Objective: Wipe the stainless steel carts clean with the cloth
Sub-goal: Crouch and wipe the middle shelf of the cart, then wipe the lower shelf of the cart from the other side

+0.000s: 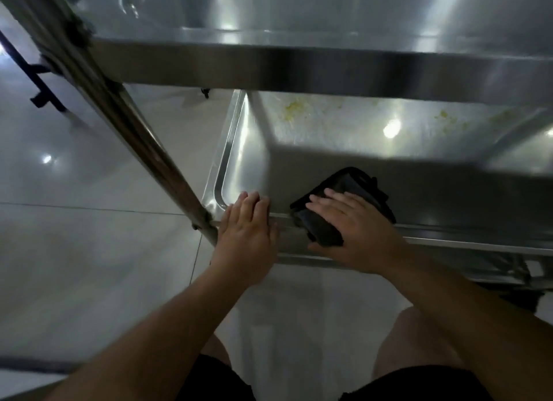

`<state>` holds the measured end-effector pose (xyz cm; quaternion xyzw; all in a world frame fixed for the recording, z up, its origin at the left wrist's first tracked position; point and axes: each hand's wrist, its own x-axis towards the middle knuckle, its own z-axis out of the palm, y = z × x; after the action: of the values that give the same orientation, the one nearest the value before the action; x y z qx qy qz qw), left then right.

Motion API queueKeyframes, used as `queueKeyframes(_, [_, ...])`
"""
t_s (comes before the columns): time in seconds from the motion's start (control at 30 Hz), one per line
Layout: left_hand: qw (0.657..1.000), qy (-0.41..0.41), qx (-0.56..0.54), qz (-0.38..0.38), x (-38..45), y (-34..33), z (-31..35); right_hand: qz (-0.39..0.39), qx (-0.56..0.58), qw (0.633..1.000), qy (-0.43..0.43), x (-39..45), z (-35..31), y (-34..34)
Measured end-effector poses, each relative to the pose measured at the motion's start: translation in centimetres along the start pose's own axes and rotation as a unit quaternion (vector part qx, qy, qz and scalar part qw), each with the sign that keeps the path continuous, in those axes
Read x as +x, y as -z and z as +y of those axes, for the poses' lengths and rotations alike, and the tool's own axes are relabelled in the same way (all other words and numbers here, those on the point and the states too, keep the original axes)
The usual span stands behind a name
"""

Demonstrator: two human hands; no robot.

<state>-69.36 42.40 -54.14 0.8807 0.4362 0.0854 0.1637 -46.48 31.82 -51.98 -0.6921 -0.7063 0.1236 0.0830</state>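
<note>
- Stainless steel cart fills upper frame, seen from above; upper shelf edge runs across the top, lower shelf visible beneath it.
- Lower shelf is a shallow tray with a raised rim and rounded corner at near left; yellowish smears on its far part (more specks further right, blurred).
- Cart's round upright post runs diagonally from top left down to the lower shelf's near-left corner.
- Dark cloth, folded, draped over the lower shelf's near rim: part lies inside the tray, part hangs over the front edge.
- Right hand lies flat on the cloth, fingers straight and together, pointing left; thumb sits below the cloth on the rim's front face, so the cloth is pressed against the rim between palm and thumb (not a tight fist).
- Left hand rests on the near rim just beside the post, fingers straight and together, tips reaching over the rim into the tray corner; holds nothing.
- Hands near each other, not touching; a short bare stretch of rim between them.
- Both forearms bare, coming in from the bottom of frame.
- Dark shorts and bare knees at bottom.
- Glossy pale tiled floor at left, with light reflections.
- Dark bracket-like object at far left, too blurred to identify.
</note>
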Motion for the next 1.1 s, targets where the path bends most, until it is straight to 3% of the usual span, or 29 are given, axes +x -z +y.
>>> queueKeyframes(0.13, [0.992, 0.018, 0.020, -0.123, 0.9, 2.8, 0.7, 0.041, 0.188, 0.980, -0.050, -0.3, -1.7, 2.6])
queueKeyframes(0.27, [0.976, -0.015, 0.091, -0.198, 1.0, 8.2, 1.3, -0.081, 0.129, 0.979, -0.136, -0.2, -4.3, 6.0])
queueKeyframes(0.4, [0.951, 0.058, 0.051, -0.298, -2.7, 13.7, 1.2, -0.236, 0.217, 0.923, -0.215, -2.4, -7.6, 9.9])
queueKeyframes(0.47, [0.926, 0.093, 0.049, -0.363, -5.6, 16.4, 1.3, -0.304, 0.131, 0.923, -0.197, -3.9, -9.4, 11.8])
queueKeyframes(0.57, [0.900, 0.134, 0.066, -0.410, -10.4, 20.9, 1.0, -0.416, 0.047, 0.889, -0.183, -5.4, -12.9, 15.3])
queueKeyframes(0.8, [0.890, 0.201, 0.026, -0.409, -17.5, 34.9, 1.3, -0.486, 0.002, 0.865, -0.125, -5.6, -24.2, 25.9])
queueKeyframes(1.1, [0.904, 0.267, -0.036, -0.333, -22.1, 49.4, -1.7, -0.466, -0.042, 0.882, -0.057, 0.2, -39.4, 35.2])
